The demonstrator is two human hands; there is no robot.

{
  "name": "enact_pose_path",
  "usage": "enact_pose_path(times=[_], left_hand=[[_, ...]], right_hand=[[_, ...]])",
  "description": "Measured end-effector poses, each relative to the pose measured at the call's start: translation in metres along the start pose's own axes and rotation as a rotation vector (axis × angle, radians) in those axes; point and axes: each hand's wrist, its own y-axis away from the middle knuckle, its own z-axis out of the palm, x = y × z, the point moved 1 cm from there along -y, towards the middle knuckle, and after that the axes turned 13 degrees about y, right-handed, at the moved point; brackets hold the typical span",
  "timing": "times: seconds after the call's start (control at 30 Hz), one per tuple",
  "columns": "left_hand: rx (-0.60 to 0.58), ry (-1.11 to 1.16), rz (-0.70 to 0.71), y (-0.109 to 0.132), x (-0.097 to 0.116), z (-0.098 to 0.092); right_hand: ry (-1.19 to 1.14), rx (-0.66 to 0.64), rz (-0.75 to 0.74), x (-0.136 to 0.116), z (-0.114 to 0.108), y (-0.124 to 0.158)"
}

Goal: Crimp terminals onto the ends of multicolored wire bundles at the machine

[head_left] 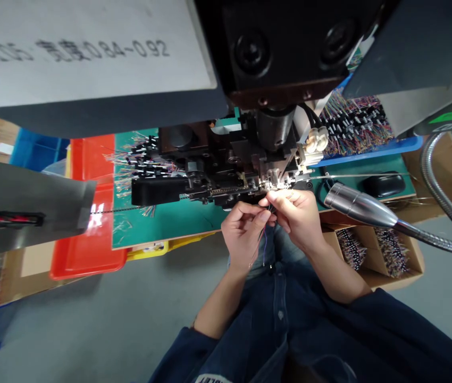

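Both my hands are raised in front of a black wire crimping press (226, 159). My left hand (245, 234) pinches a few thin coloured wires (264, 249), whose loose lengths hang down below it. My right hand (294, 217) sits just to its right, its fingertips gripping the wire ends close to the press's crimping jaws (274, 181). A metal terminal strip (218, 192) runs along the press to those jaws. My fingers partly hide the exact crimp point.
A green work mat (162, 226) lies under the press, with wire bundles (353, 125) in a blue tray behind it. A gooseneck lamp (359, 207) reaches in from the right. A compartmented cardboard box (373, 255) holds more wires. A red tray (90, 255) stands at left.
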Motion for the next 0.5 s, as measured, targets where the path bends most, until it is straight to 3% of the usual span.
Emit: enact_pose_path(times=[0.3,0.5], left_hand=[[0.010,-0.018,-0.017,0.001,0.000,-0.001],[-0.022,0.000,-0.004,0.004,0.004,0.002]], right_hand=[[0.108,0.010,-0.023,0.003,-0.002,0.000],[0.212,-0.001,-0.088,-0.013,-0.004,0.009]])
